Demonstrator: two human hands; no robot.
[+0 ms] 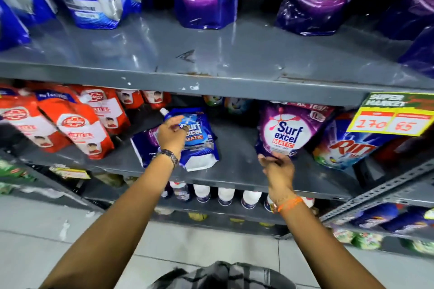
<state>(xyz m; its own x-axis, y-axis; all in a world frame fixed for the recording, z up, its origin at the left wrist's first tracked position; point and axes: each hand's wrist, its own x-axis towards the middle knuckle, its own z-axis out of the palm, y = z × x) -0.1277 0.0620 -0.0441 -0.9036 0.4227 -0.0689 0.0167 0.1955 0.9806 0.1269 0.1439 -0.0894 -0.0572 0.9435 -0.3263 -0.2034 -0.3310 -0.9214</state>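
A blue Surf Excel Matic pouch (199,141) leans back on the grey middle shelf (234,171), on top of a purple pouch (145,145) lying flat. My left hand (171,134) lies on the blue pouch's upper front, fingers curled against it. To the right a purple Surf Excel Matic pouch (286,131) stands upright. My right hand (278,166) is at its bottom edge, palm up, with the fingers touching the pouch's base. Whether either hand truly grips its pouch is unclear.
Red Lifebuoy pouches (77,129) fill the shelf's left side, a Rin pouch (347,148) its right. A yellow price tag (394,115) hangs from the upper shelf (211,77), which holds large blue and purple pouches. White bottles (225,195) stand below.
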